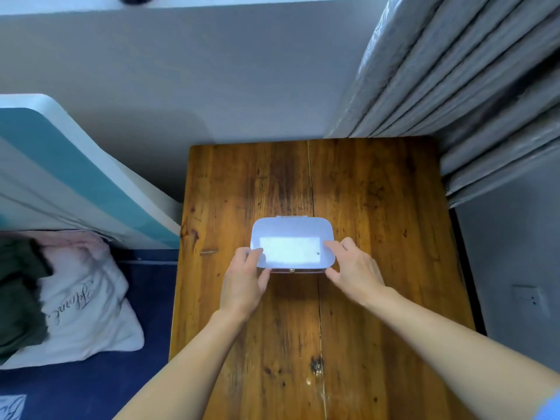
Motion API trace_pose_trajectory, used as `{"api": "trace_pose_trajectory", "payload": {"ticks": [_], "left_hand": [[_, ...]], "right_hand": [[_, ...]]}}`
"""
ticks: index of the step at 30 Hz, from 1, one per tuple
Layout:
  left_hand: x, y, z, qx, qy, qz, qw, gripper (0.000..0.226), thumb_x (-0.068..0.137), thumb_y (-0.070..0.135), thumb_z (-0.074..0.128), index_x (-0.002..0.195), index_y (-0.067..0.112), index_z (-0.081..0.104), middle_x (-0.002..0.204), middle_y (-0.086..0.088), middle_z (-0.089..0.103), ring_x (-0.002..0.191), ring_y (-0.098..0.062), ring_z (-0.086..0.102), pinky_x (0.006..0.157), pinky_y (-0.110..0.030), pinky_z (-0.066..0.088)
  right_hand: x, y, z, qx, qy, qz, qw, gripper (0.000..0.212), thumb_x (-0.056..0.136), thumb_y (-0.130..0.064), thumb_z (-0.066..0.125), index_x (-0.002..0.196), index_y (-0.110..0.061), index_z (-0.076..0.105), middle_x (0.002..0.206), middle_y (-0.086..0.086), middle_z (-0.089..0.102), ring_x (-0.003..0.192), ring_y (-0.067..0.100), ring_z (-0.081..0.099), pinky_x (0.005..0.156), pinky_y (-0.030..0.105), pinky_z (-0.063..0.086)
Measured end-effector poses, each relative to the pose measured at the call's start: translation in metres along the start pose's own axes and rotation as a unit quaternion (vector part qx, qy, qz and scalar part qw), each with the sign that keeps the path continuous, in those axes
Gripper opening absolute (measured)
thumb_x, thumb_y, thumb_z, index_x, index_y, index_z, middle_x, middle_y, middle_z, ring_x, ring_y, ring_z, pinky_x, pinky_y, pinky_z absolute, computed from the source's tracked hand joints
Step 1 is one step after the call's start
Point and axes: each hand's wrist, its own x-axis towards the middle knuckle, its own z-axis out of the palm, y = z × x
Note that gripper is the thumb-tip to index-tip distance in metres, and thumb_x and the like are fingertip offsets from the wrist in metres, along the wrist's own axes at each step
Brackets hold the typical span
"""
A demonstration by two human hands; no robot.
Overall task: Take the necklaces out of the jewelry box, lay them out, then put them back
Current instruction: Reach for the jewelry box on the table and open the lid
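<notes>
Both hands grip a closed jewelry box on a wooden table: left hand and right hand pinching its front corners.

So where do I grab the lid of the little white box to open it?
Probably the lid by its near front corners, coming from your side. The left hand and right hand already sit there. The small round clasp faces you and the hinge tab lies on the far edge, so the front lifts.
</notes>
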Motion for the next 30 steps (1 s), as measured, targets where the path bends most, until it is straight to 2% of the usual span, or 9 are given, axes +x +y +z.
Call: {"api": "trace_pose_trajectory", "payload": {"ticks": [4,7,11,15,19,21,24,26,30], "left_hand": [[0.010,0.005,-0.018,-0.080,0.065,0.025,0.994,0.049,0.086,0.025,0.069,0.131,0.016,0.052,0.124,-0.003,0.058,0.106,-0.016,0.060,0.087,-0.028,0.055],[0.021,0.008,-0.024,-0.127,0.100,-0.028,0.986,0.063,0.087,0.032,0.066,0.142,0.017,0.038,0.133,-0.003,0.053,0.105,-0.018,0.059,0.084,-0.034,0.058],[0.033,-0.008,-0.008,-0.099,0.029,-0.135,0.985,0.054,0.093,0.031,0.056,0.142,0.014,0.040,0.135,-0.009,0.055,0.118,-0.026,0.056,0.099,-0.043,0.049],[0.040,-0.023,0.010,-0.104,-0.031,-0.179,0.978,0.039,0.096,0.027,0.050,0.131,0.008,0.055,0.123,-0.016,0.065,0.113,-0.034,0.058,0.096,-0.041,0.048],[0.036,-0.030,0.024,-0.151,-0.034,-0.190,0.969,0.031,0.095,0.018,0.052,0.121,0.006,0.063,0.114,-0.015,0.070,0.106,-0.035,0.064,0.094,-0.041,0.050],[0.031,-0.037,0.031,-0.207,-0.031,-0.213,0.954,0.029,0.095,0.020,0.052,0.118,0.007,0.065,0.100,-0.015,0.073,0.092,-0.035,0.068,0.086,-0.045,0.055],[0.027,-0.037,0.037,-0.281,-0.028,-0.253,0.925,0.027,0.098,0.019,0.048,0.118,0.008,0.063,0.077,-0.007,0.068,0.064,-0.019,0.065,0.063,-0.032,0.056],[0.025,-0.035,0.039,-0.294,-0.022,-0.255,0.921,0.026,0.099,0.019,0.046,0.118,0.010,0.062,0.074,-0.003,0.065,0.062,-0.012,0.062,0.057,-0.025,0.053],[0.024,-0.033,0.042,-0.297,-0.027,-0.256,0.919,0.027,0.101,0.021,0.043,0.118,0.013,0.061,0.074,-0.001,0.063,0.065,-0.015,0.061,0.059,-0.026,0.052]], "right_hand": [[0.016,0.001,-0.027,0.022,0.045,-0.050,0.997,0.037,0.094,-0.029,0.058,0.129,-0.019,0.059,0.101,-0.002,0.055,0.081,0.015,0.057,0.069,0.027,0.054],[0.040,-0.001,-0.050,0.019,0.073,-0.067,0.995,0.027,0.096,-0.032,0.054,0.117,-0.022,0.067,0.096,-0.002,0.060,0.082,0.017,0.060,0.067,0.031,0.053],[0.082,-0.010,-0.074,0.037,0.087,-0.053,0.994,0.025,0.098,-0.036,0.049,0.100,-0.021,0.069,0.090,-0.001,0.061,0.081,0.017,0.056,0.063,0.028,0.046],[0.119,-0.017,-0.076,0.085,0.085,-0.003,0.993,0.023,0.097,-0.037,0.051,0.095,-0.017,0.062,0.090,0.000,0.062,0.081,0.018,0.056,0.052,0.024,0.033],[0.148,-0.015,-0.065,0.139,0.086,0.058,0.985,0.025,0.095,-0.035,0.054,0.100,-0.012,0.064,0.092,0.005,0.064,0.084,0.024,0.059,0.060,0.030,0.041],[0.158,-0.012,-0.057,0.169,0.064,0.092,0.979,0.019,0.093,-0.030,0.058,0.095,-0.011,0.063,0.090,0.007,0.063,0.085,0.028,0.060,0.063,0.035,0.045],[0.167,-0.004,-0.041,0.222,0.032,0.141,0.964,0.011,0.092,-0.025,0.062,0.091,-0.015,0.059,0.095,0.007,0.063,0.090,0.031,0.063,0.078,0.045,0.057],[0.168,-0.003,-0.033,0.234,0.035,0.161,0.958,0.011,0.091,-0.026,0.062,0.090,-0.017,0.057,0.096,0.007,0.062,0.091,0.031,0.063,0.080,0.050,0.057],[0.168,-0.002,-0.021,0.224,0.030,0.197,0.954,0.013,0.092,-0.027,0.062,0.091,-0.015,0.056,0.096,0.008,0.062,0.088,0.030,0.064,0.078,0.047,0.059]]}}
